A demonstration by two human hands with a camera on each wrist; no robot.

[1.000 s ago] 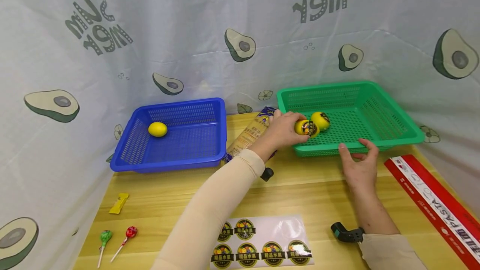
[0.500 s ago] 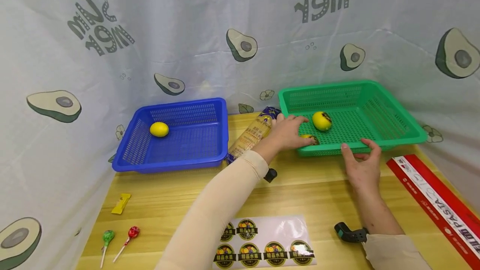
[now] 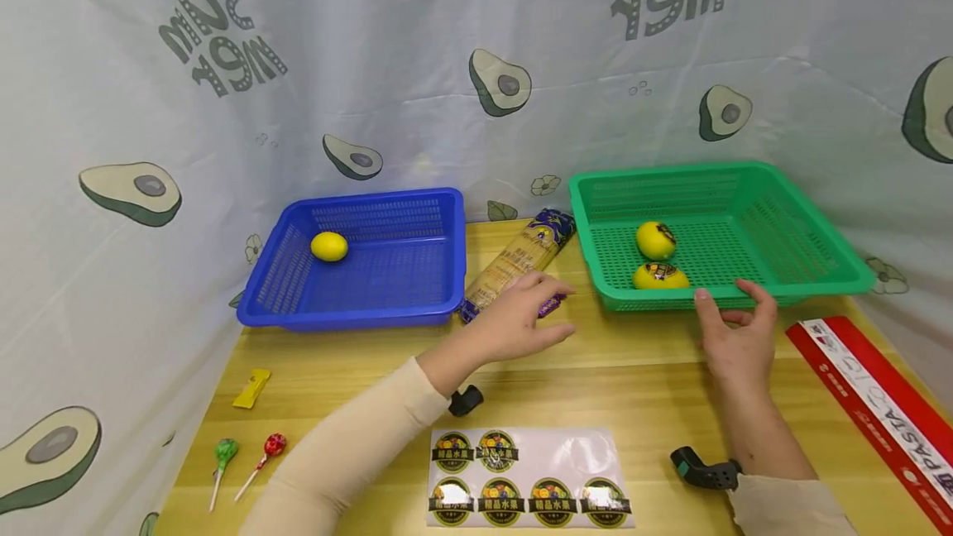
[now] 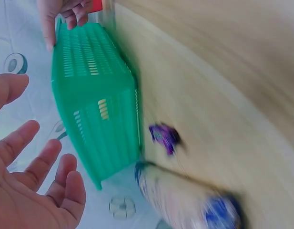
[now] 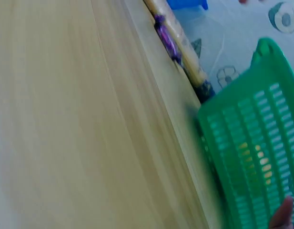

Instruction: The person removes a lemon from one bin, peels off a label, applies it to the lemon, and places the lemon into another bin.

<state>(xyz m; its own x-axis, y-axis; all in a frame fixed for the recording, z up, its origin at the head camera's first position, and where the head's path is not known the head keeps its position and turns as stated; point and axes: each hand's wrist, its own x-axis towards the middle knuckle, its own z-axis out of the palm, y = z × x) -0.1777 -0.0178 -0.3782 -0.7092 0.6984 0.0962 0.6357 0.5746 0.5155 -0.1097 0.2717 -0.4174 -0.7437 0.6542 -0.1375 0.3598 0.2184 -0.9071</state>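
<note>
My left hand (image 3: 521, 317) is held above the table with fingers spread, nothing in it, just in front of the clear pasta packet (image 3: 514, 267). In the left wrist view the same hand (image 4: 32, 181) shows an empty palm. My right hand (image 3: 739, 346) grips the front rim of the green basket (image 3: 733, 298), with its thumb against the outer wall. Inside that basket lie two lemons, one at the back (image 3: 655, 240) and one by the front wall (image 3: 661, 276), both bearing round dark stickers. Another lemon (image 3: 329, 246) rests in the blue basket (image 3: 350, 321) and shows no sticker.
A sheet of round fruit stickers (image 3: 551, 457) lies at the front. A purple-wrapped candy (image 4: 164, 137) sits beside the pasta packet. Left are a yellow-wrapped candy (image 3: 252, 388), a green lollipop (image 3: 225, 452) and a red one (image 3: 274, 445). A red pasta box (image 3: 864, 395) lies right.
The left hand has let go of a stickered lemon in the green basket and drawn back left and toward the front. The right hand stays at the rim. The view has shifted slightly.
</note>
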